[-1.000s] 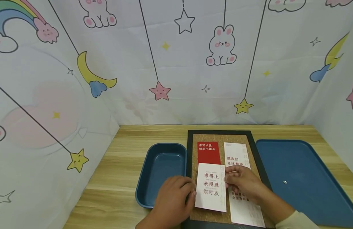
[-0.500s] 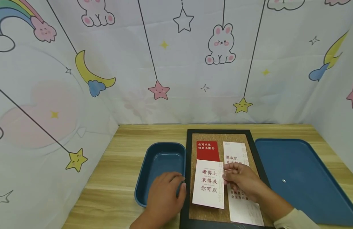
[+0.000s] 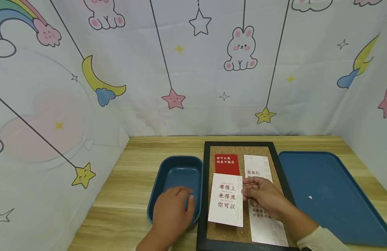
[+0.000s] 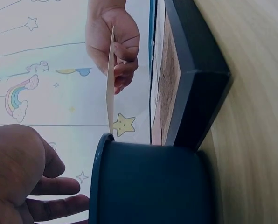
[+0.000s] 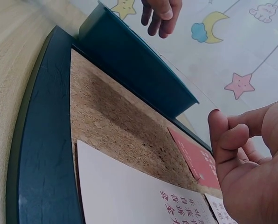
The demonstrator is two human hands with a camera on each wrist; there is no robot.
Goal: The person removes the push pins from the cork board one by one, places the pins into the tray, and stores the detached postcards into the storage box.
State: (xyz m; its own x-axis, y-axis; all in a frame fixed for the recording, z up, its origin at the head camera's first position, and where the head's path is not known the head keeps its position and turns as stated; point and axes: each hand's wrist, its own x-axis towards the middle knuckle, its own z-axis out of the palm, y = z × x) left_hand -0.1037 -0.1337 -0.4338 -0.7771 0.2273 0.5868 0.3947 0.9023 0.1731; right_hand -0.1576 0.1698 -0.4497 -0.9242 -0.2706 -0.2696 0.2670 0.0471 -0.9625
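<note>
Right hand [image 3: 263, 195] pinches the white paper card with red writing [image 3: 226, 200] by its right edge, lifted a bit over the black-framed cork board [image 3: 231, 235]. Left hand [image 3: 172, 211] has let go of the card and slid left; now it hangs with loose fingers over the small dark blue plastic bin [image 3: 177, 167]. So one hand carries the card alone. Its back side is hidden.
</note>
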